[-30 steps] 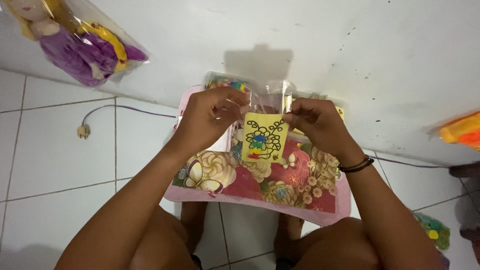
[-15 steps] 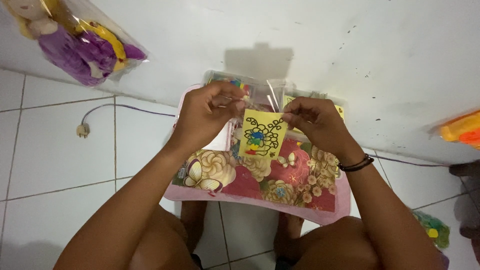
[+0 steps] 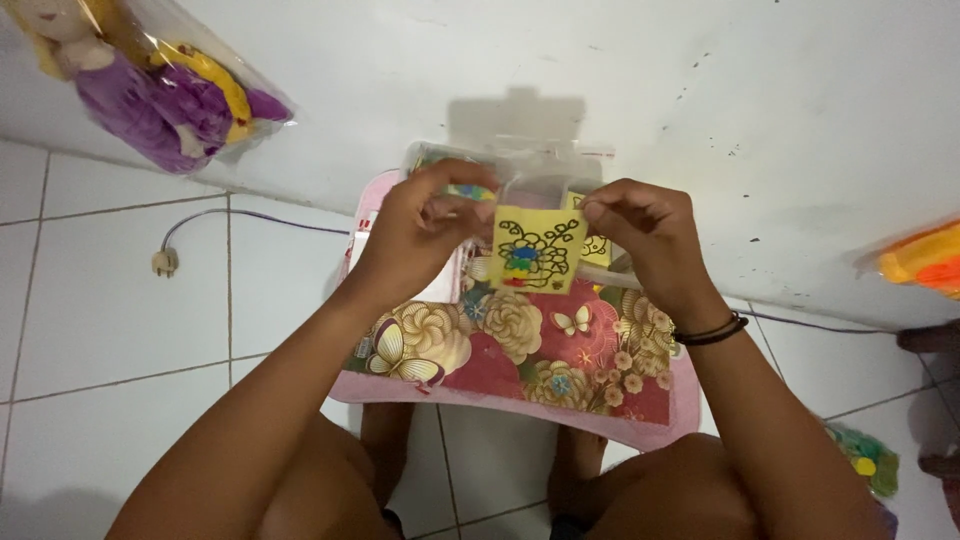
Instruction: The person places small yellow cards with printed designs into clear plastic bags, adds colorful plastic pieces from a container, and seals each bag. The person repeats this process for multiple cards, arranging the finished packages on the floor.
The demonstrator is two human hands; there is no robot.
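From the head view, the left hand [image 3: 425,225] and the right hand [image 3: 640,225] are up in front of the white wall [image 3: 700,110]. Between them is a small yellow card [image 3: 535,250] with a black line drawing on it and some blue, green and red colour in the middle. The card sits inside a clear bag [image 3: 545,170]. The left fingers [image 3: 470,205] are closed on the bag's left side, and the right fingers [image 3: 600,205] pinch its right top corner — so both hands hold it up above the worktop [image 3: 520,350].

The worktop is a small pink one with a cover of big flowers and butterflies. It stands on the white tile floor [image 3: 110,320], over the person's knees. A second yellow card [image 3: 595,250] peeks out just behind the first one. A black band [image 3: 710,330] goes around the right wrist.

Top left, a purple doll [image 3: 160,85] in a clear wrap hangs on the wall. A plug [image 3: 163,262] on a thin cord lies on the floor — well apart from the hands. An orange toy [image 3: 925,262] shows at the right edge.
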